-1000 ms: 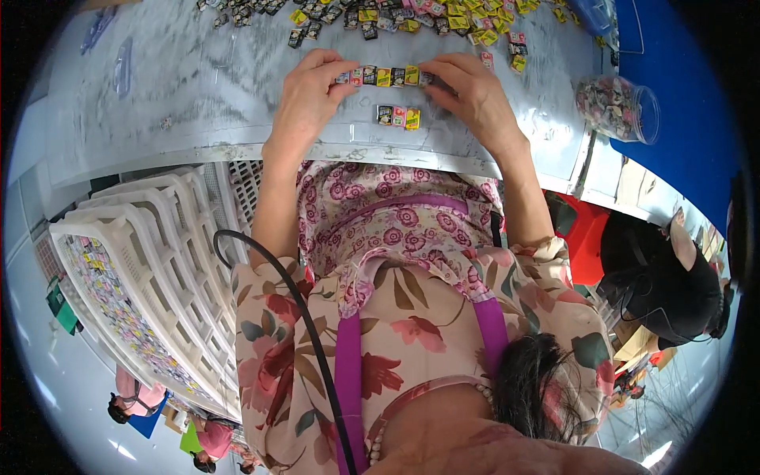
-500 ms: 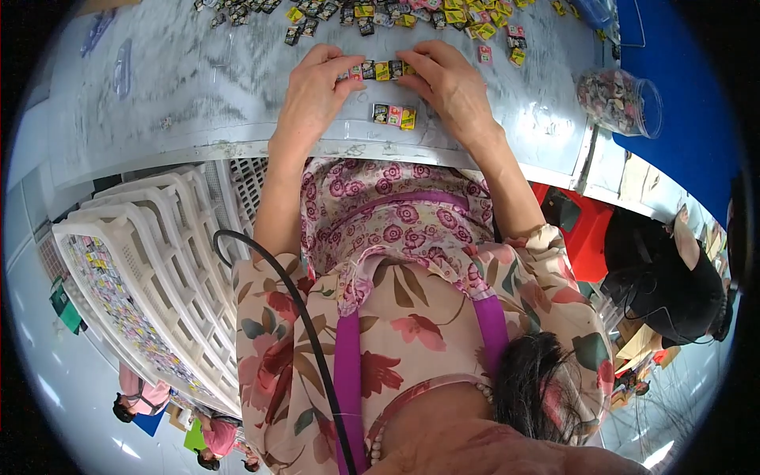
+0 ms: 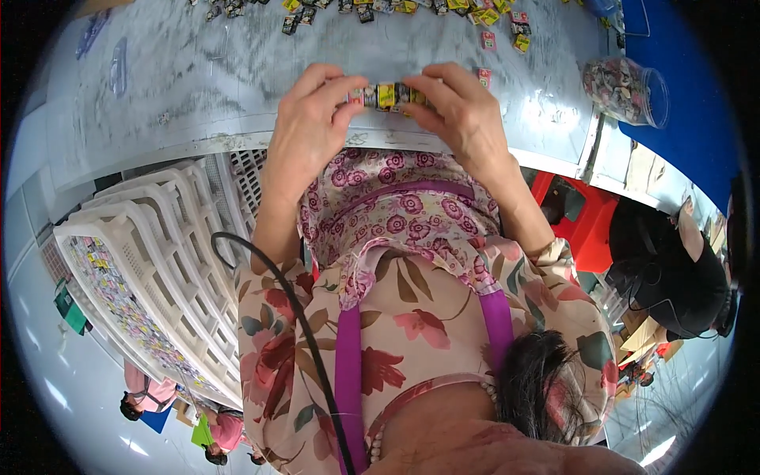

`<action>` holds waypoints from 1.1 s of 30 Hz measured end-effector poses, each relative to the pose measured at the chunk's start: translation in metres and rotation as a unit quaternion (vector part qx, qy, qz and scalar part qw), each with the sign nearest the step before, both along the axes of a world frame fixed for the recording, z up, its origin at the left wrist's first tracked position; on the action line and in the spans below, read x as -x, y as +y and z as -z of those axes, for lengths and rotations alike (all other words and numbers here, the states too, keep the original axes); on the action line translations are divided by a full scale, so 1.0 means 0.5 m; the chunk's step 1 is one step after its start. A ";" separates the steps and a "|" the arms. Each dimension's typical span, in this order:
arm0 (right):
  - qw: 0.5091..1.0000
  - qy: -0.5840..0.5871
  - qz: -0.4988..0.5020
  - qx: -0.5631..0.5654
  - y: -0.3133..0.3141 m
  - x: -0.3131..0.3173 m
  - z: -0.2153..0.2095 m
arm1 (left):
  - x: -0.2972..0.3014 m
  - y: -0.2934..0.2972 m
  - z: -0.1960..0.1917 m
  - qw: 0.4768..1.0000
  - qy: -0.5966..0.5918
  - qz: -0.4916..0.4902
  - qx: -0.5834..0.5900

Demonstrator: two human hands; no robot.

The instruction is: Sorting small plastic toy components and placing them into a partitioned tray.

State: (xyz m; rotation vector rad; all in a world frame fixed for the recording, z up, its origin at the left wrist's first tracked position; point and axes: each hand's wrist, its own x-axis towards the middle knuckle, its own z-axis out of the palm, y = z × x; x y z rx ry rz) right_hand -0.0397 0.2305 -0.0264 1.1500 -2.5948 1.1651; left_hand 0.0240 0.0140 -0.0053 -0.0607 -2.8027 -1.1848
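Fingers [image 3: 348,85] pinch both ends of a short row of small packets [image 3: 385,96]

At the row's left end, the left hand [image 3: 311,131] has its thumb and index finger drawn together with only the packets' width between them, its other fingers curled behind. At the opposite end, the right hand [image 3: 467,119] grips in the same way, thumb below and fingertips above. Between the two grips show pink, black and yellow packets, side by side. The row is just in from the near edge of the grey worktop [image 3: 198,87], about midway along that edge; whether it rests on the surface or is slightly lifted, I cannot tell.

Farther from the near edge lie loose packets [image 3: 384,6], black, yellow and pink, cut off by the top of the view. Two pink packets [image 3: 488,41] sit apart, between that scatter and the right hand. By the worktop's right edge is a clear jar [image 3: 620,91] filled with small pieces, its round rim facing right. Toward the left edge lies a clear plastic piece [image 3: 118,67]. Below the near edge, at the left, stand white crates [image 3: 170,269]; at the right, a red stool [image 3: 592,229] is partly visible.
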 end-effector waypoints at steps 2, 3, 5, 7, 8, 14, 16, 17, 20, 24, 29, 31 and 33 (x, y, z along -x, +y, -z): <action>1.000 -0.016 0.006 -0.004 0.007 -0.035 -0.002 | -0.023 0.004 0.002 1.000 -0.007 0.017 0.004; 0.999 -0.036 0.015 -0.005 0.010 -0.052 -0.001 | -0.032 0.005 0.007 0.999 -0.013 0.034 0.008; 0.998 -0.058 0.021 -0.010 0.016 -0.067 0.009 | -0.042 0.013 0.023 0.999 -0.033 0.031 -0.003; 0.998 -0.052 0.020 -0.017 0.021 -0.073 0.018 | -0.048 0.016 0.035 0.998 -0.052 0.026 -0.013; 0.998 -0.046 0.022 -0.026 0.023 -0.074 0.023 | -0.046 0.017 0.043 0.998 -0.045 0.036 -0.009; 1.000 -0.008 0.027 -0.014 0.028 -0.073 0.046 | -0.045 0.019 0.059 0.999 -0.029 0.038 -0.017; 0.999 -0.012 0.028 -0.016 0.028 -0.069 0.041 | -0.039 0.016 0.065 0.999 -0.006 0.040 -0.017; 0.999 -0.016 0.026 -0.017 0.028 -0.067 0.040 | -0.036 0.014 0.067 0.999 -0.007 0.034 -0.021; 1.000 0.000 0.017 0.005 0.028 -0.058 0.056 | -0.028 0.006 0.081 0.999 -0.004 0.025 -0.040; 1.000 -0.007 0.008 0.025 0.036 -0.051 0.080 | -0.022 -0.005 0.094 0.991 -0.052 -0.003 -0.122; 0.999 -0.007 0.010 0.043 0.036 -0.050 0.086 | -0.037 -0.005 0.111 0.986 -0.030 -0.035 -0.158; 0.998 -0.005 0.012 0.055 0.042 -0.053 0.076 | -0.047 0.001 0.105 0.987 -0.020 -0.043 -0.151; 0.998 -0.004 0.014 0.066 0.054 -0.064 0.070 | -0.061 0.017 0.082 0.994 0.003 -0.067 -0.083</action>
